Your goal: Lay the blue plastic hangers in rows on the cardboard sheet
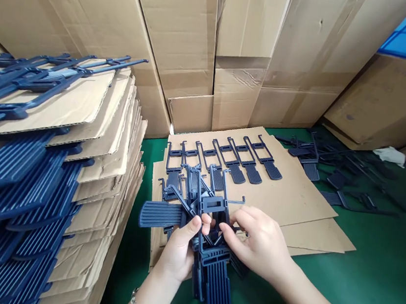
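Note:
My left hand (180,249) is closed around a bunch of dark blue plastic frames with ribbed paddles (217,284); its thumb presses on the frame's side bar. At the bunch's right side, my right hand (259,238) has its thumb and fingers curled in against the parts. What lies between those fingertips is partly hidden. One ribbed paddle (161,215) sticks out to the left of the bunch. Just beyond, a row of like frames (237,158) lies side by side on a cardboard sheet (293,202), its near left part hidden behind the bunch.
At left stands a tall stack of cardboard sheets (98,208) layered with the same blue parts (18,174). Loose dark frames (348,177) lie scattered on the green table (376,272) at right, near a white scrap (389,155). Cardboard boxes (174,25) wall off the back.

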A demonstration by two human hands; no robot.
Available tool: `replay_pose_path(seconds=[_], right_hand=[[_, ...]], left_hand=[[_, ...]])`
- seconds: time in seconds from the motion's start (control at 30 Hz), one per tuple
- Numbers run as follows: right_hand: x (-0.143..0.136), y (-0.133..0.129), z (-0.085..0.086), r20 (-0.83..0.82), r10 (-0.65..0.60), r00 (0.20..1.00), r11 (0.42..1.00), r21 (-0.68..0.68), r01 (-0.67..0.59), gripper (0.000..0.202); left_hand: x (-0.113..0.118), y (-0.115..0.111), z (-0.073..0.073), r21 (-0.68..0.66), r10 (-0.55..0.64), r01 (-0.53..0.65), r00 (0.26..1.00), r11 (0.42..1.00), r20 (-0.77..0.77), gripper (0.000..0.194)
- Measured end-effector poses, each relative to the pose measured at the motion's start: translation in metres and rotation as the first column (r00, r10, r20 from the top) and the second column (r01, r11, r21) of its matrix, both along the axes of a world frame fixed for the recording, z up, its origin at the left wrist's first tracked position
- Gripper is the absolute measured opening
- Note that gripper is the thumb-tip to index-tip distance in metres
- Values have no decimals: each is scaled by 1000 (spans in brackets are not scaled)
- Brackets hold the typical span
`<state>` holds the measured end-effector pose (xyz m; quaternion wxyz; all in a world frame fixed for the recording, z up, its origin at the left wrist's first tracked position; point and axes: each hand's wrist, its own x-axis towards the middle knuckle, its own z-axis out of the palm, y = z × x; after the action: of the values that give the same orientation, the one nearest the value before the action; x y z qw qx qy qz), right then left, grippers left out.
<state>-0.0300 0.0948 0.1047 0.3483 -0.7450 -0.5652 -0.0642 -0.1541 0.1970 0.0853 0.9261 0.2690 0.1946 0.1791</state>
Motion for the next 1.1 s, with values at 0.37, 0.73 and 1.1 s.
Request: replay_pose_path(seconds=[0.37, 0.73, 1.1], right_hand=[[26, -6, -4, -327, -63, 943, 989, 105, 103, 32], [83, 4, -23, -635, -339, 694, 935, -147, 322, 35], [41, 21, -32, -135, -310, 941, 749, -645, 154, 25]], left_hand=[[3, -5, -1, 132, -27, 64, 964, 989, -265, 28], [-12, 11, 4, 360, -654, 548, 670, 755, 352, 50], [-11, 1, -15, 331, -845, 781, 519, 530, 126, 35]])
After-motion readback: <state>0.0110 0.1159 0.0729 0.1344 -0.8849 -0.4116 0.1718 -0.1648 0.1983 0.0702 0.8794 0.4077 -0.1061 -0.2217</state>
